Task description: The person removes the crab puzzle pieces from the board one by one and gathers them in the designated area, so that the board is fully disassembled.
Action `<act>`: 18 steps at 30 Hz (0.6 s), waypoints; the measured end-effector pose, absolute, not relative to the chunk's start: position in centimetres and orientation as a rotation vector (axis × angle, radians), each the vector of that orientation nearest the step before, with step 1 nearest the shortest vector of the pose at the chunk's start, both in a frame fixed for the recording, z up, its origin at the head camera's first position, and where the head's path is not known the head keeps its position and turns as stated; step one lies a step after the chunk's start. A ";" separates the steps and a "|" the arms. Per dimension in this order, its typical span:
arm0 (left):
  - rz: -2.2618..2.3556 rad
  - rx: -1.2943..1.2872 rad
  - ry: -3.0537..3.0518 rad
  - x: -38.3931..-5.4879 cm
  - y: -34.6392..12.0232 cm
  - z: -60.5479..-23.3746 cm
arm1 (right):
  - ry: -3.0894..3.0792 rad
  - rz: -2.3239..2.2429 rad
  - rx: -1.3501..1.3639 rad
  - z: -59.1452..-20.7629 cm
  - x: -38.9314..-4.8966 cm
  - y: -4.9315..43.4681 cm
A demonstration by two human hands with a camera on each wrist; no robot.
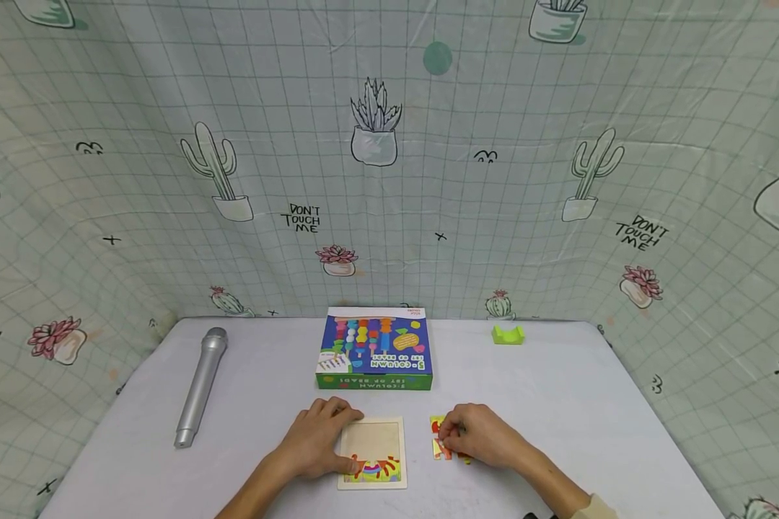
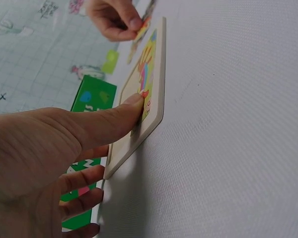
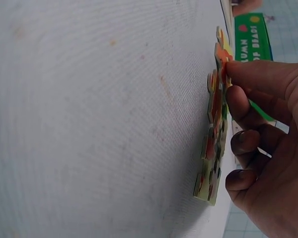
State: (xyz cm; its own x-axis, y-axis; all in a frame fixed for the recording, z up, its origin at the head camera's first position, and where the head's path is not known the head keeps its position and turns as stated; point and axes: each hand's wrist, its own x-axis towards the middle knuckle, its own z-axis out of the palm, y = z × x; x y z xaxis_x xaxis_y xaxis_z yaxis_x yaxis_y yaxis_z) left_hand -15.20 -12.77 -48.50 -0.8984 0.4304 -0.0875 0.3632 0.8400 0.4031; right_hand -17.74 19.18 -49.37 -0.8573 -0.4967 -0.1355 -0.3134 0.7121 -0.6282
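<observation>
A square wooden puzzle tray (image 1: 371, 436) lies on the table, with colourful puzzle pieces (image 1: 379, 471) along its near side. My left hand (image 1: 318, 440) rests at the tray's left side. Its thumb lies nearly straight over the frame and presses the pieces, as the left wrist view shows; the other fingers spread along the outer edge. To the right of the tray, my right hand (image 1: 483, 436) pinches a yellow-orange puzzle piece (image 2: 142, 29) between thumb and index finger. Beneath and beside that hand lie several loose pieces (image 3: 213, 109), partly hidden by it.
Behind the tray stands a blue and green bead-set box (image 1: 374, 353). A grey microphone (image 1: 201, 389) lies at the left, and a small lime-green holder (image 1: 508, 335) sits at the back right. A patterned cloth (image 1: 428, 194) hangs behind the white table (image 1: 558, 389).
</observation>
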 end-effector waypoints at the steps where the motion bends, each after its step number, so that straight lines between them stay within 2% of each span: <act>1: 0.571 0.618 2.844 -15.2 -12.8 -48.5 | 2.623 -0.886 -0.642 -49.4 -17.7 19.2; 18: 0.580 0.608 2.837 -15.3 -12.8 -48.5 | 2.628 -0.861 -0.694 -49.3 -17.7 19.1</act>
State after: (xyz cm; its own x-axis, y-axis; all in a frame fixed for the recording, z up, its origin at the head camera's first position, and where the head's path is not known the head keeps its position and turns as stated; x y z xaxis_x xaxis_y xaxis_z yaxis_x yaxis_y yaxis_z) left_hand -15.26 -12.83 -48.49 -0.8996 0.4262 -0.0947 0.3548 0.8401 0.4104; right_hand -17.71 19.14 -49.29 -0.8421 -0.5259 -0.1198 -0.3531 0.7054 -0.6147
